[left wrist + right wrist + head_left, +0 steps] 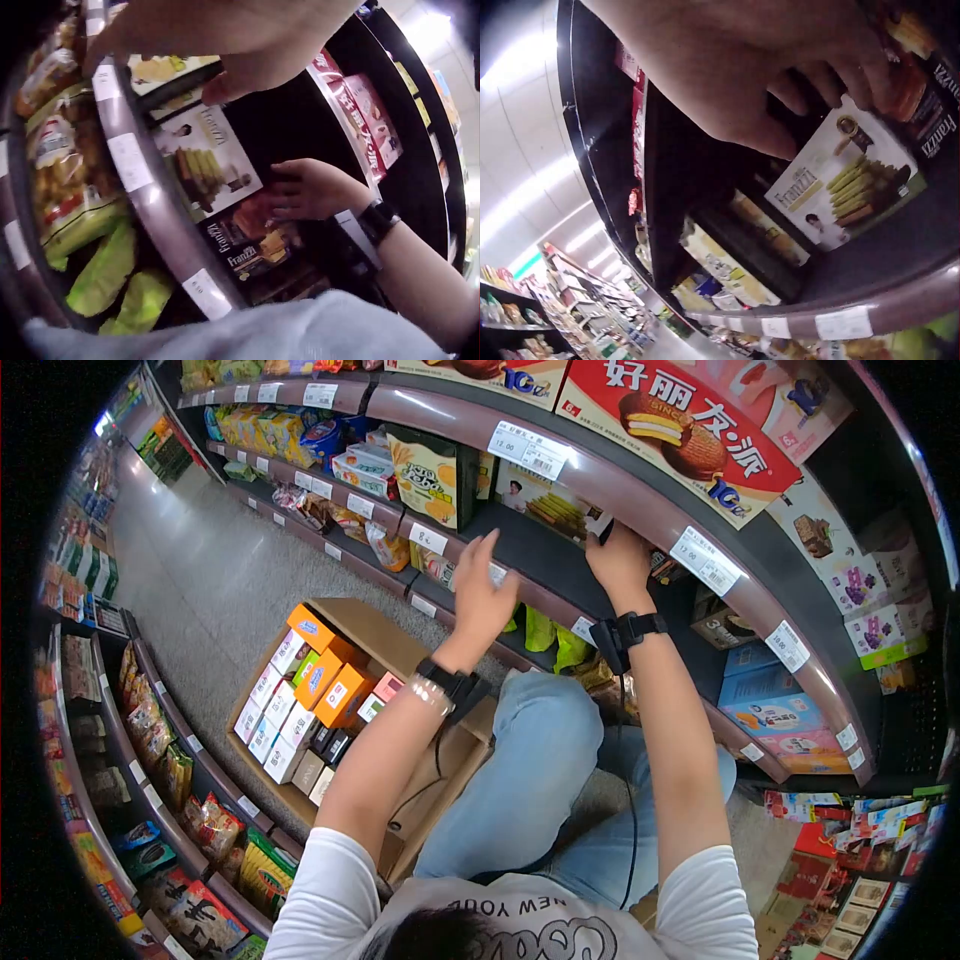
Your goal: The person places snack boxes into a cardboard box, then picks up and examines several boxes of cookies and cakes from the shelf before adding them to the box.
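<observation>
A white Franzzi box (pixel 545 507) with green biscuit sticks pictured on it stands on the dark shelf. My right hand (pixel 620 565) reaches in under the shelf above, at the box's right end. In the right wrist view its fingers (pixel 821 79) are loosely bent over the white box's (pixel 855 180) upper edge, the thumb near a corner. My left hand (pixel 485 595) is held with fingers apart over the shelf's front edge, holding nothing. In the left wrist view, black Franzzi boxes (pixel 259 251) lie beside the white box, just below the right hand.
An open carton (pixel 335 610) of small boxes stands on the floor to the left of my knees. A yellow-green biscuit box (pixel 425 475) stands left of the white box. Red pie boxes (pixel 680 430) fill the shelf above. Green packets (pixel 555 640) lie on the shelf below.
</observation>
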Tool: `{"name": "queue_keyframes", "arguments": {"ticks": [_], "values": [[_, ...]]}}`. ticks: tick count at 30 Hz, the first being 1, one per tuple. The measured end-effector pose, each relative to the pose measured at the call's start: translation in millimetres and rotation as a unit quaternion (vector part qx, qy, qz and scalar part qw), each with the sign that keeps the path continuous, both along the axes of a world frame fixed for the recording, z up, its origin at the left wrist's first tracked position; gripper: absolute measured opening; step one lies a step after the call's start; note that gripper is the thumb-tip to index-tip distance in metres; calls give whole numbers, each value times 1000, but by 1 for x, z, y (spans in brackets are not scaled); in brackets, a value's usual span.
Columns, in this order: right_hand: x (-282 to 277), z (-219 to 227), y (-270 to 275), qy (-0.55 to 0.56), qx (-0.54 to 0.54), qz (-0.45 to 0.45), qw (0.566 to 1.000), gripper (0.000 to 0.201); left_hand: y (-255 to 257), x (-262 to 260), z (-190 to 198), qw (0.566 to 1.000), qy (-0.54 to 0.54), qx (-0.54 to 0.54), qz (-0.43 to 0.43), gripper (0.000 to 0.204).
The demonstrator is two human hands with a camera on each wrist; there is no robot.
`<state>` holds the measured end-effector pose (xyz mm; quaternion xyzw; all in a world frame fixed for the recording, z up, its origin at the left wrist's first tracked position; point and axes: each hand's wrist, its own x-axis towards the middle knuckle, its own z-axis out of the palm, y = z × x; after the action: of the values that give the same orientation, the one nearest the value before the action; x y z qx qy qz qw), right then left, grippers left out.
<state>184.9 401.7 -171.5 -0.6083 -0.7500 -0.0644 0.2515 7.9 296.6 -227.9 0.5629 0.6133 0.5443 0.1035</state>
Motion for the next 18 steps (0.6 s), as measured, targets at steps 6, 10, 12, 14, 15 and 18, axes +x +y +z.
{"name": "queue_keyframes", "arguments": {"ticks": [6,10,12,14,15,18], "values": [[12,-16,26,-42,8,-19,999,47,69,26,29,998,41,-40,32,60],[15,-18,26,-26,41,29,998,46,88,34,28,995,25,-64,66,63],[14,-20,19,-29,39,43,998,47,93,30,21,994,27,-56,86,63],[12,-28,11,7,68,71,995,46,100,23,9,994,18,-36,104,65],[12,-31,9,26,83,87,992,45,100,20,9,993,14,-25,115,66],[8,-39,3,135,19,117,984,41,92,14,6,997,-12,-34,72,69]]}}
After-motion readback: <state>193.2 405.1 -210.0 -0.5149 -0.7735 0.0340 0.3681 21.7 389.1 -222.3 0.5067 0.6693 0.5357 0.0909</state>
